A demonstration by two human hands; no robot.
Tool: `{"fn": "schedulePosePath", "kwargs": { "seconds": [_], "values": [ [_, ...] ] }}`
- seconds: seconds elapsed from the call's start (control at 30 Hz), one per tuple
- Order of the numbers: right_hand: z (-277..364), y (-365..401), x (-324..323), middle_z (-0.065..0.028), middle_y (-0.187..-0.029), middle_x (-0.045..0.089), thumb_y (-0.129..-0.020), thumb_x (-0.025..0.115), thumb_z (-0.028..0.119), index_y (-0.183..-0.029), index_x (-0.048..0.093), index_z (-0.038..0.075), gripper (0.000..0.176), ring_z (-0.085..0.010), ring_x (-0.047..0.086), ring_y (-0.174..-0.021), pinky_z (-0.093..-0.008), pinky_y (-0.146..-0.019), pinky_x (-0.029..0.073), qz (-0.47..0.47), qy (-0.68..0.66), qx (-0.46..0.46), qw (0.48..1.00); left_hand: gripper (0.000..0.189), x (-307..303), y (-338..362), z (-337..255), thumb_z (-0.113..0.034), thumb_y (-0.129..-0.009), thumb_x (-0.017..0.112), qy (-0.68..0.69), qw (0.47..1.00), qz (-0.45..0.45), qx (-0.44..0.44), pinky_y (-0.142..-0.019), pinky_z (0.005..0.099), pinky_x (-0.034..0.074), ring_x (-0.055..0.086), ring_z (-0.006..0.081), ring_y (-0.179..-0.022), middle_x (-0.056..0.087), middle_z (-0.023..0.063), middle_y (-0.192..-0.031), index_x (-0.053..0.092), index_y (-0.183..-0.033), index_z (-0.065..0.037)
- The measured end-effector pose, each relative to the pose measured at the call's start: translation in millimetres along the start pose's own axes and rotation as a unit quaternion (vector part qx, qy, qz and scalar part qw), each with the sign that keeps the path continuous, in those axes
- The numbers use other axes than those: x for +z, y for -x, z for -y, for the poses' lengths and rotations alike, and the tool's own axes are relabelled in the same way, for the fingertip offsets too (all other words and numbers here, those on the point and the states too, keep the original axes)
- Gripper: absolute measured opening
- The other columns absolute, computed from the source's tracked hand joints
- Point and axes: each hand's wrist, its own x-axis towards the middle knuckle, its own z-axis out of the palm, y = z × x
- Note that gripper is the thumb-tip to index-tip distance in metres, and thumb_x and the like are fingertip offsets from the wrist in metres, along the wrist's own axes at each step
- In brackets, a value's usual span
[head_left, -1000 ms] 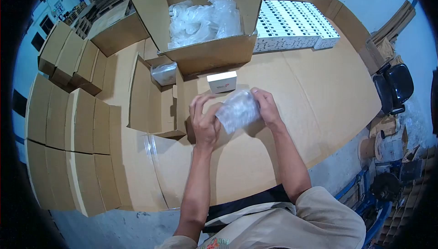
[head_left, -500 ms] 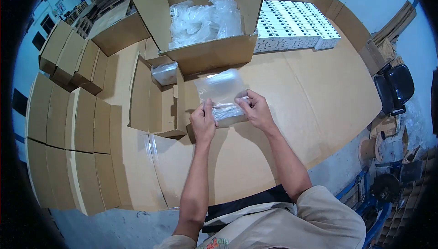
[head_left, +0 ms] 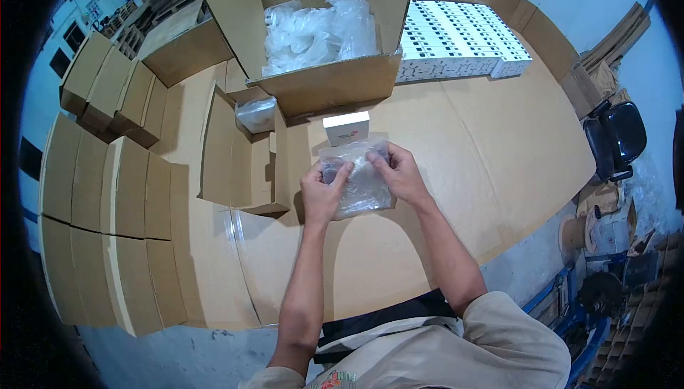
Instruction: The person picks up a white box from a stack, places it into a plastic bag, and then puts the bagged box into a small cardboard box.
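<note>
While both forearms reach up from the bottom of the head view, the left hand [head_left: 323,193] and the right hand [head_left: 405,177] hold a clear plastic bag [head_left: 362,191] between them. Each is clamped on it, thumb on top and fingers curled beneath (the bag is wrinkled and see-through, and whether anything lies inside I cannot tell). The bag is just in front of a small white box [head_left: 347,130] with a reddish mark on its near face, above the cardboard-covered table [head_left: 470,168].

To the left of the hands stands an open narrow carton [head_left: 260,168], with a plastic-wrapped item [head_left: 256,114] at its far end. Behind it, a large open carton [head_left: 324,88] holds a heap of clear plastic [head_left: 320,33]. Right of that carton, white patterned boxes [head_left: 449,36] sit packed in close rows. Brown cartons [head_left: 130,189] stand side by side along the left edge, and a black chair [head_left: 623,132] is beyond the table's right edge.
</note>
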Motion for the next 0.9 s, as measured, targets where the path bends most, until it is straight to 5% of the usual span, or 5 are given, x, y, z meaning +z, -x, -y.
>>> {"fn": "schedulePosePath", "kwargs": {
  "seconds": [0.2,0.4,0.5,0.8,0.9],
  "values": [
    [1,-5,-10,0.0016,-0.091,0.067,-0.101,0.069,0.015,-0.103,0.069,0.001,0.014,-0.0051,0.058,-0.081,-0.0233,-0.066,0.046,-0.117,-0.061,-0.055,0.990,0.018,-1,3,-9,-0.018,-0.089,0.083,-0.031,0.999,0.043,0.007,-0.064,0.0261,0.050,0.062,0.0077,-0.070,0.072,0.0012,-0.079,0.076,-0.093,-0.001],
    [26,2,-7,-0.0106,-0.126,0.064,-0.082,0.081,0.007,-0.106,0.072,0.006,0.025,-0.0248,0.058,-0.122,-0.0388,-0.100,0.049,-0.076,0.183,-0.276,0.940,0.018,2,6,-8,-0.016,-0.089,0.083,-0.021,0.998,0.064,0.018,-0.068,0.0272,0.052,0.064,0.0088,-0.074,0.074,0.0029,-0.084,0.076,-0.096,-0.001],
    [27,5,-5,-0.0128,-0.131,0.062,-0.078,0.082,0.005,-0.104,0.074,0.009,0.028,-0.0310,0.053,-0.130,-0.0438,-0.109,0.044,-0.047,0.212,-0.254,0.942,0.018,2,7,-9,-0.015,-0.089,0.083,-0.029,0.997,0.072,0.021,-0.070,0.0279,0.053,0.066,0.0096,-0.077,0.075,0.0037,-0.088,0.076,-0.098,0.000],
    [33,9,-7,-0.0084,-0.127,0.064,-0.076,0.085,0.005,-0.090,0.076,0.009,0.017,-0.0281,0.056,-0.119,-0.0433,-0.103,0.046,-0.032,0.252,-0.260,0.932,0.021,-1,0,3,-0.016,-0.088,0.083,-0.060,0.996,0.058,0.023,-0.072,0.0295,0.055,0.068,0.0104,-0.079,0.077,0.0061,-0.088,0.076,-0.101,0.000],
    [27,7,-10,-0.0031,-0.118,0.067,-0.073,0.086,0.004,-0.089,0.076,0.011,0.020,-0.0266,0.056,-0.114,-0.0426,-0.100,0.044,-0.022,0.311,-0.326,0.892,0.022,-3,-3,6,-0.016,-0.087,0.083,-0.078,0.995,0.054,0.016,-0.072,0.0296,0.055,0.067,0.0104,-0.078,0.076,0.0071,-0.088,0.075,-0.100,0.000]
  ]
}}
